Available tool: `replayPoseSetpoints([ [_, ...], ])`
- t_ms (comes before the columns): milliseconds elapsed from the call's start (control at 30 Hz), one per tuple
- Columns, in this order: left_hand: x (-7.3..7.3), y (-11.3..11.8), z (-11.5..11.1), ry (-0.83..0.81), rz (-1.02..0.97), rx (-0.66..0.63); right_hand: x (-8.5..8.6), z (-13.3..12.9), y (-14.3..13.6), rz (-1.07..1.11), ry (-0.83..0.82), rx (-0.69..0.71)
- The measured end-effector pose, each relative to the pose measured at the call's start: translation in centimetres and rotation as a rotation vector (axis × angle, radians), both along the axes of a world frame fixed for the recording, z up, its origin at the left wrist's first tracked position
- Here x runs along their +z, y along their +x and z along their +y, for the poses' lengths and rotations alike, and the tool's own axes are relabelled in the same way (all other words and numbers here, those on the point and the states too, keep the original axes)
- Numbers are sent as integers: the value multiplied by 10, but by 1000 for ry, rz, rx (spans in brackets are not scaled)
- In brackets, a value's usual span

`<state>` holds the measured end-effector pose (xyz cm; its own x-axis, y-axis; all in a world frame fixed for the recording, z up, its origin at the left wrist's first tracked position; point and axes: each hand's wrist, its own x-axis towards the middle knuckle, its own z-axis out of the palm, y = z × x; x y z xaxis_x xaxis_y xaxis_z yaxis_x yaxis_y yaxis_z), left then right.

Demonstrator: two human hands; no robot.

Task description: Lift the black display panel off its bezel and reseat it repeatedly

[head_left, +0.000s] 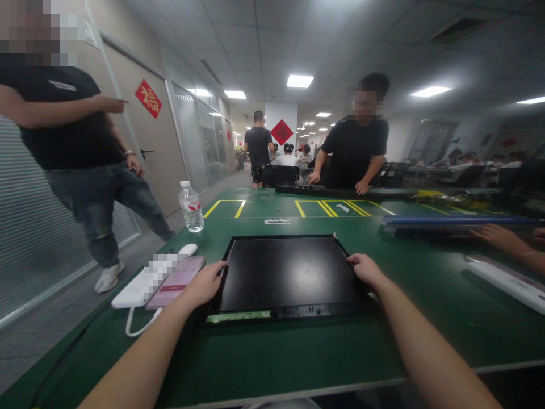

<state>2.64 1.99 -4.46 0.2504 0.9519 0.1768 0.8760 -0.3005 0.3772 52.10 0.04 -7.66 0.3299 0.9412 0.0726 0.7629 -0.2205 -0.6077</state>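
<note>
A black display panel (272, 272) with a thin dark frame lies on the green table (272, 363) in front of me, screen side up. A green circuit strip (238, 316) shows along its near left edge. My left hand (207, 283) grips the panel's left side, fingers curled at the frame. On the opposite side my right hand (367, 270) pinches the right edge, thumb on top. The undersides of both grips are hidden. Close to my left hand lie a pink-screened phone (181, 278) and a white box-shaped device (142, 284) with a white cable.
A water bottle (191, 207) stands at the left edge, near a white mouse (188, 249). At right are a co-worker's hand (500, 241), long blue-black strips (451, 223) and a white long object (506, 281). Another person leans over a black bar (323, 192) at the far edge.
</note>
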Motion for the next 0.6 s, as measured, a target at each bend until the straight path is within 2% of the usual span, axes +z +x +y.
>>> replayPoseSetpoints([
  [300, 6, -2, -2, -91, -239, 47, 4, -4, -4, 5, -15, -19],
  [433, 14, 3, -7, -197, -560, 50, 0, -2, 0, 4, -24, -23],
  [600, 19, 11, -10, -344, -913, 139, -9, 3, 6, 81, -12, -15],
])
